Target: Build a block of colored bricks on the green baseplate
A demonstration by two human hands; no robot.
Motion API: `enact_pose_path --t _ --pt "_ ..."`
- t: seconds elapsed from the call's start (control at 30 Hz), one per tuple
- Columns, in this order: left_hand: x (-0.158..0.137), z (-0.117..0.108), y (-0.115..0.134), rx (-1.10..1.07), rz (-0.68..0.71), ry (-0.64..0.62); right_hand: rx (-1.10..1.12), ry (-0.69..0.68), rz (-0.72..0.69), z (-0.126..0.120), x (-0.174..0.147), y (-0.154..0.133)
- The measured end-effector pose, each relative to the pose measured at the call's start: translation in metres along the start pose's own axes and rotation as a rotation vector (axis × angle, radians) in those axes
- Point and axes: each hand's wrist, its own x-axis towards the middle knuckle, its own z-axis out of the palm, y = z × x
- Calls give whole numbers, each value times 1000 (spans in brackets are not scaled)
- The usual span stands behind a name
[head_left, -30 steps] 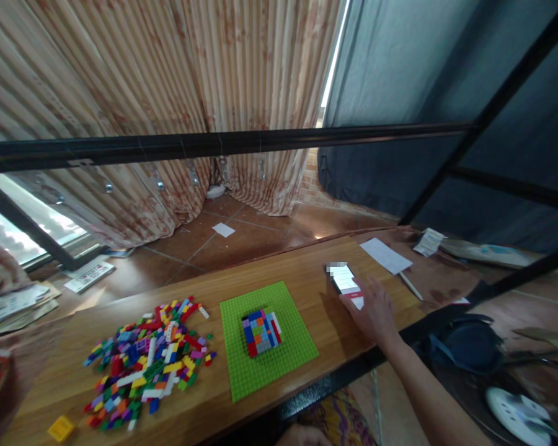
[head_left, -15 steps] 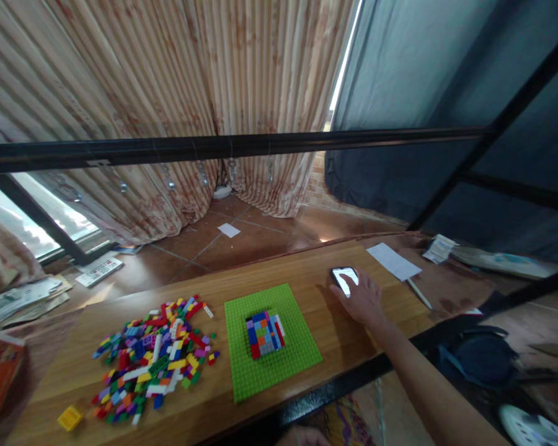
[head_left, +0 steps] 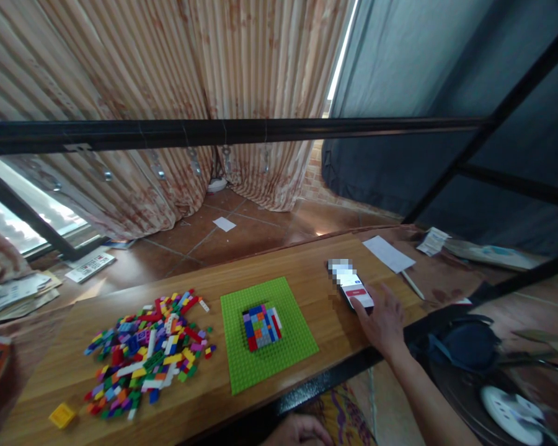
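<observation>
Operating the phone (head_left: pixel 352 286), lying screen-up to the right of the green baseplate (head_left: pixel 300 337), is probably best done with light thumb pressure, palm clear. Right hand (head_left: pixel 385 321): fingers apart, thumb over the phone's near end, contact unclear. Left hand (head_left: pixel 301 430), nearside of the baseplate, cropped: finger state cannot be told. Phone's long axis roughly parallels the baseplate's right edge, near end toward the right hand.

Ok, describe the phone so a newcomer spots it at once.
On the wooden table, look right of the green board. The phone is by the right hand. Its bright screen with a red band distinguishes it from the plain white paper beyond.
</observation>
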Motion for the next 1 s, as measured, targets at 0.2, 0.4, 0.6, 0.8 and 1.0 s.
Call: enact_pose_path --t 0.2,0.4,0.6,0.8,1.0 --pt "1 0 0 -19 -6 21 -38 -65 6 -3 6 -4" --pt "-2 -1 5 -25 -13 29 -53 -127 -8 -3 21 -14" --pt "0 -1 5 -15 -18 18 -33 -97 11 -5 22 -14" --pt "2 -2 6 3 -2 11 143 124 -125 -17 5 -25" --pt "-5 -2 10 34 11 35 457 96 -363 -35 -59 -76"
